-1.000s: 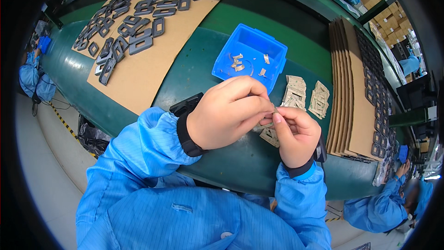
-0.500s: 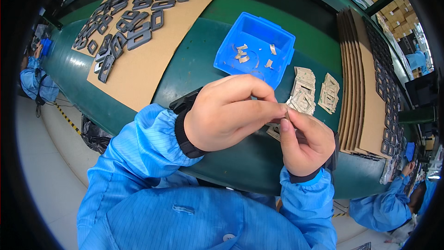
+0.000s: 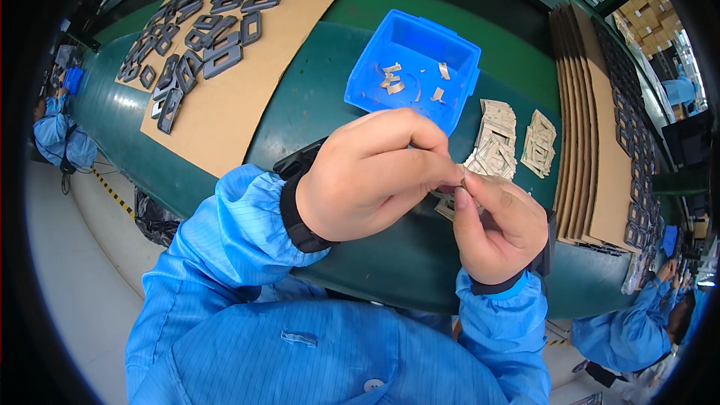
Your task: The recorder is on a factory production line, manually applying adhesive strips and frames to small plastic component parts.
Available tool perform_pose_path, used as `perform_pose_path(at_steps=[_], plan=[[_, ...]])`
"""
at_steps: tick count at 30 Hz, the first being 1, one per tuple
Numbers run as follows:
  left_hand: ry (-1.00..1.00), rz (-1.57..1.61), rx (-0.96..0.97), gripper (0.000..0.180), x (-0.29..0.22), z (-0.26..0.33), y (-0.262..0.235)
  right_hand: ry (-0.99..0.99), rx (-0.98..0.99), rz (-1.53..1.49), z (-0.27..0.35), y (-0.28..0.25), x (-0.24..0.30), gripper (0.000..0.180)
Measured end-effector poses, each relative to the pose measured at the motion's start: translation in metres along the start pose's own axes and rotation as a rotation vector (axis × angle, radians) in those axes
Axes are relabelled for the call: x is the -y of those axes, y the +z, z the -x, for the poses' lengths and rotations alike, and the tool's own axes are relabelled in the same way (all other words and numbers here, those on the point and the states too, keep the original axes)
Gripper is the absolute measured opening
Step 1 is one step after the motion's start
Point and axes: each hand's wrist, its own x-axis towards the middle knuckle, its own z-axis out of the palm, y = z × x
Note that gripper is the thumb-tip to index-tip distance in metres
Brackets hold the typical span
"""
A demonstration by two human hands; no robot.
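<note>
Thin piece (image 3: 463, 185), pinched between left hand (image 3: 373, 178) and right hand (image 3: 502, 231) near blue bin (image 3: 435, 43); seemingly fingertip work, next calling for steadiness.

Before you, a plastic bin (image 3: 424, 39) is holding scraps (image 3: 391, 84); frames (image 3: 223, 49) are lying leftward on a cardboard sheet (image 3: 225, 124); paper cutouts (image 3: 498, 117) are lying rightward, between the bin and a cardboard stack (image 3: 611, 187).

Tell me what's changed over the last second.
The right hand has shifted right and slightly down in the picture. The blue bin and paper frames appear higher and further right, probably because the view moved. No new grasp or release shows: the left hand keeps roughly its place, both hands still pinch a small thin piece, and the scraps lie as before in the bin.
</note>
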Motion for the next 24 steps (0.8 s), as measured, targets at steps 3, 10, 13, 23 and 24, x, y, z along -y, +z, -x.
perform_pose_path(at_steps=[3, 10, 13, 23, 24], plan=[[-0.013, 0.030, -0.012, 0.024, 0.000, -0.001, 0.002, 0.009, 0.018, 0.029, -0.001, 0.000, 0.002, 0.032], [-0.052, 0.070, -0.003, 0.024, -0.001, -0.003, 0.002, 0.020, 0.050, 0.071, -0.003, 0.000, 0.006, 0.032], [-0.055, 0.059, 0.009, 0.027, 0.001, -0.003, 0.006, 0.074, 0.064, 0.019, 0.000, 0.000, 0.005, 0.031], [-0.037, -0.112, 0.044, 0.030, 0.008, -0.001, 0.015, 0.663, 0.038, -0.683, 0.001, 0.000, -0.002, 0.019], [-0.026, -0.133, 0.027, 0.029, 0.009, -0.002, 0.017, 0.747, 0.023, -0.734, -0.001, -0.002, -0.001, 0.019]])
